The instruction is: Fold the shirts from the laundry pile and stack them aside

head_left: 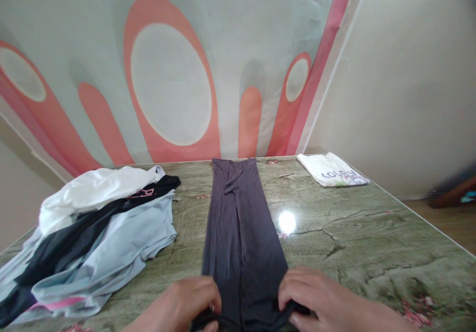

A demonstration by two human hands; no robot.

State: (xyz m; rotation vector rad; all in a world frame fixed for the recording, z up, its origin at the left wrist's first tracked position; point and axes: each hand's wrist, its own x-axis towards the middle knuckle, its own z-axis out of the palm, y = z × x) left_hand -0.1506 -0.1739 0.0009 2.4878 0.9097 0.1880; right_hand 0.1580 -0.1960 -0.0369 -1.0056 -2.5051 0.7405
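Note:
A long dark garment (241, 232), grey-black with a lengthwise line down its middle, lies stretched out on the table in front of me. A loose flap (234, 178) of its cloth sits crumpled at the far end. I cannot tell exactly what kind of garment it is. My left hand (191, 302) grips the left corner of its near edge, fingers curled over the fabric. At the right corner, my right hand (310, 295) pinches the same edge between thumb and fingers. The cloth between both hands is slightly raised and rolled, and its lowest part runs out of view.
On the left lies a loose pile of clothes, with a white garment (96, 190), a black one (74, 242) and a light grey one (122, 245). A folded white T-shirt (327, 167) rests at the back right of the marbled table (357, 237). A painted wall (230, 24) stands behind.

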